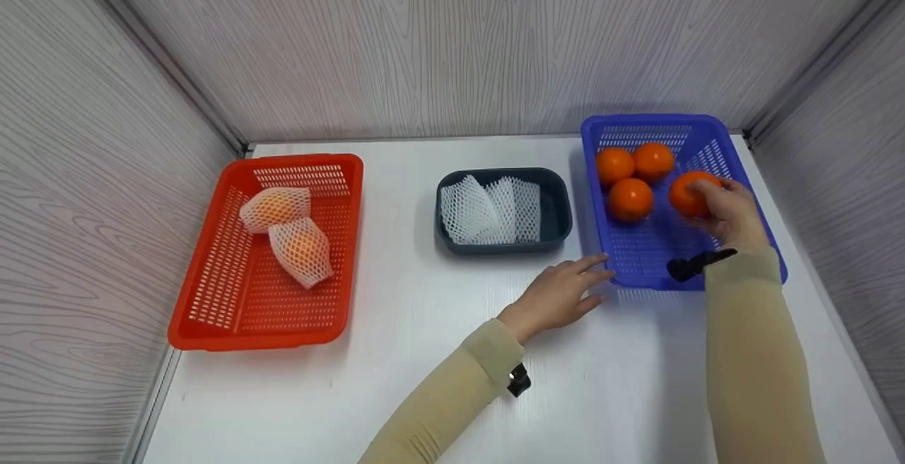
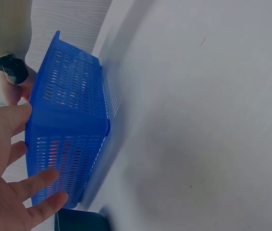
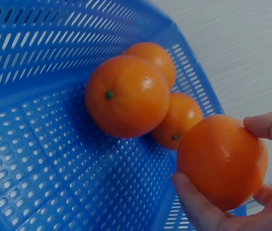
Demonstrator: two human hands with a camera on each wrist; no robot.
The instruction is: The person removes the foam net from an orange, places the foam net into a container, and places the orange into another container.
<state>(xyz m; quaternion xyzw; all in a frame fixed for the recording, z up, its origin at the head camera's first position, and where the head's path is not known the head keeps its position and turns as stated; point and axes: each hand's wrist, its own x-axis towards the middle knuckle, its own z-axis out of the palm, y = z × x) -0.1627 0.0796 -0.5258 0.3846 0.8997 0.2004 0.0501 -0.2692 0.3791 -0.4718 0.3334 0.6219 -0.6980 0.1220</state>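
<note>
An orange (image 3: pixel 222 161) is gripped between the thumb and fingers of my right hand (image 1: pixel 732 213), over the right part of the blue basket (image 1: pixel 767 238). Three more oranges lie together in the basket's left half, the nearest orange (image 3: pixel 126 96) showing a green stem mark. My left hand (image 1: pixel 562 294) is at the basket's near left corner, its fingers spread and extended, holding nothing. In the left wrist view the thumb and fingertips of this hand are right at the basket's wall (image 2: pixel 68 125).
A dark tray (image 1: pixel 558 202) holding white foam net sleeves (image 1: pixel 470 209) stands left of the blue basket. Farther left, a red basket (image 1: pixel 339 308) contains two net-wrapped fruits, one a netted fruit (image 1: pixel 304 245). Wood-grain panels (image 1: pixel 424 47) enclose the white table (image 1: pixel 396 294) at back and sides.
</note>
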